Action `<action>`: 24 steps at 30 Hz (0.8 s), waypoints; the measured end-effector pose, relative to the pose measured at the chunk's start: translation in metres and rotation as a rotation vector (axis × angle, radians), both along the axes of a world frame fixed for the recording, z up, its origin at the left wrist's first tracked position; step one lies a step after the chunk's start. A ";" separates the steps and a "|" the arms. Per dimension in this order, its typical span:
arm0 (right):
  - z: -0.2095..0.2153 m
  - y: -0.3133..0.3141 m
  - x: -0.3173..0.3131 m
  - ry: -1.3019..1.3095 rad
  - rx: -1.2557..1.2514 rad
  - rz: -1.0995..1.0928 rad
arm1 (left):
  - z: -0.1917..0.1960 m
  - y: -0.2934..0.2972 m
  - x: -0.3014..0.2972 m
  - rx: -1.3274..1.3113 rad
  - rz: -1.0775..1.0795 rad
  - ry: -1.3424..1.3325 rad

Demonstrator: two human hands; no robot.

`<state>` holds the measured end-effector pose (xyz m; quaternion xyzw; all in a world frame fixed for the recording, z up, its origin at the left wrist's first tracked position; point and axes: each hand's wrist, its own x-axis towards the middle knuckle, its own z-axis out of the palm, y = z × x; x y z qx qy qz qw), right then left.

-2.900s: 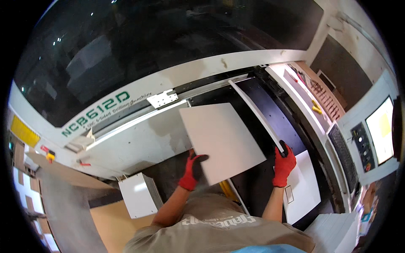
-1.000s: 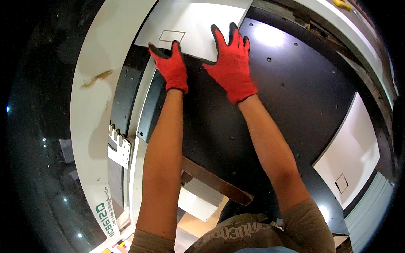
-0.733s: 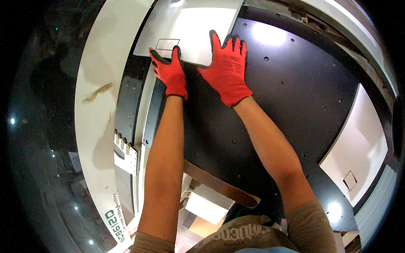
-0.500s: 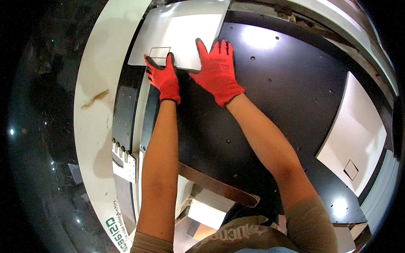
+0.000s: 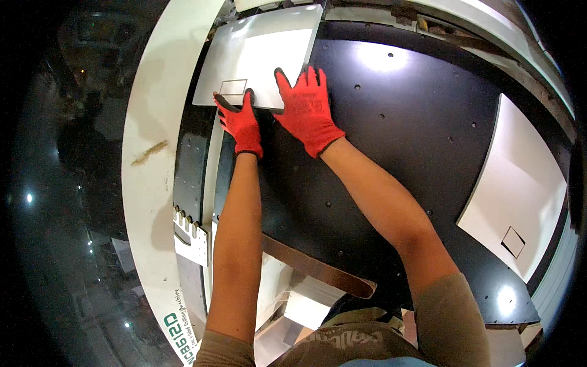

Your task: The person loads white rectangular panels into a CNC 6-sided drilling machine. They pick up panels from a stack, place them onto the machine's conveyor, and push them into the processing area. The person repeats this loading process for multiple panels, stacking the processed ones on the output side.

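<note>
A white panel (image 5: 263, 52) with a thin rectangular outline near its closest edge lies at the far left of the dark perforated table. My left hand (image 5: 240, 125), in a red glove with black fingertips, is at that near edge; its thumb and forefinger spread apart beside the outline, and its other fingers lie lower at the left. At the panel's near right corner, my right hand (image 5: 307, 110), gloved alike, has its fingers fanned out, partly over the panel and partly over the dark table (image 5: 367, 165). How far the fingers reach under the edge is hidden.
A second white panel (image 5: 516, 183) with a small rectangular cutout rests on the table's right side. A cream machine beam (image 5: 150, 116) curves along the left, with a notched metal plate (image 5: 192, 238) beside it. A brown bar (image 5: 318, 266) runs along the table's near edge.
The view has shifted slightly, so the panel and both hands sit a little lower in the picture. Hands keep nearly the same places against the panel; any sliding is too small to tell.
</note>
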<state>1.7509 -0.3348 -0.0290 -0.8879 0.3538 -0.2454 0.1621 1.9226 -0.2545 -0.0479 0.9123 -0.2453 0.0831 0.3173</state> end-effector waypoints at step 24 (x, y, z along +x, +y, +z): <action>0.013 0.012 0.003 -0.025 0.091 -0.096 | 0.007 0.002 -0.031 -0.090 -0.049 -0.034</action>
